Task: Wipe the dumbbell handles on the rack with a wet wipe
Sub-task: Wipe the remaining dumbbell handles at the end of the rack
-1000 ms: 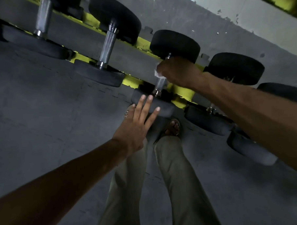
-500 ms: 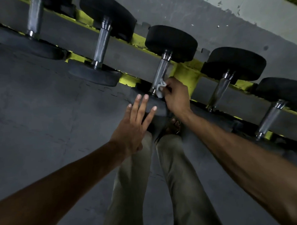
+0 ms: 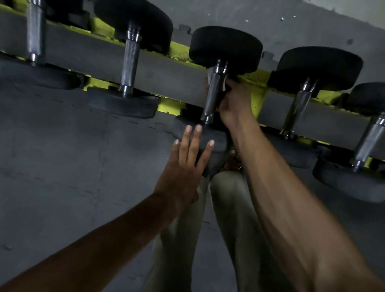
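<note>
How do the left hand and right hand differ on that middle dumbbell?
Pose: the left hand has straight, spread fingers; the right hand is curled.
Load: the left hand holds nothing; the right hand presses a white wipe to the steel handle.
Place: the left hand lies on the near weight; the right hand is up by the far weight.
Shared: both are on the same dumbbell.

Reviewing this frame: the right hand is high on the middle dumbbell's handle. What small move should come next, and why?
Probably slide the right hand and its wet wipe down the handle toward the near head. The wipe sits at the handle's far end, the length below shows bare, and the left hand lies flat on the near head, steadying it.
</note>
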{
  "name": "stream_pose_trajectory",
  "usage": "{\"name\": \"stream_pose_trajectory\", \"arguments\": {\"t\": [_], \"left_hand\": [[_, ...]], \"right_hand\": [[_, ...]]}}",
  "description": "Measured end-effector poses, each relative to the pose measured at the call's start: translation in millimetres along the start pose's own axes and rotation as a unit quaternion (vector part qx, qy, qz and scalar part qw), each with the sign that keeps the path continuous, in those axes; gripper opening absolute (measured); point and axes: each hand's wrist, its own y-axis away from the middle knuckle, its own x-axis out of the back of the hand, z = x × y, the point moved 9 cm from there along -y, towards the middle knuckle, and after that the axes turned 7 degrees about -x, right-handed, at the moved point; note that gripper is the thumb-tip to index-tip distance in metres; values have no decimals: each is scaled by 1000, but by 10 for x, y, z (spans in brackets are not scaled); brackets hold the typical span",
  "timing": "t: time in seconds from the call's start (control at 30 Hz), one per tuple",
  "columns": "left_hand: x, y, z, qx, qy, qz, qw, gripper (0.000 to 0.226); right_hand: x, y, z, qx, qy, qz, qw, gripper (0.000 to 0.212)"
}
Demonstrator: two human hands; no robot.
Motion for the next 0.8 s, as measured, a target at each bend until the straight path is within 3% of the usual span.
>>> {"name": "stream_pose_trajectory", "arguments": {"t": [0.1,0.23,0.4,0.53,0.63,0.7,0.8], "left_hand": [[-17,-3,-18,6,16,10,1000,129],[-23,3,-12,8,28,14,999,131],[-32,-11,-21,9,36,18,999,124],[-45,-13,-17,6,31,17,999,124],[-22,-18,-17,6,51,18,999,114],[-13,-17,-2,5,59,16,998,104],[-17,-16,-6,2,59,14,998,105]], "right_hand": [[87,38,-86,65,41,69,995,24],[-29,-65,-17,-57,-53,15,997,23],[68,42,-68,66,78,74,992,13],[8,-108,-24,-49,-41,37,997,26],[47,-40,-77,29,-7,83,996,12],[153,170,-255,186,132,147,963,16],[-27,555,-488,397,397,204,802,12]]}}
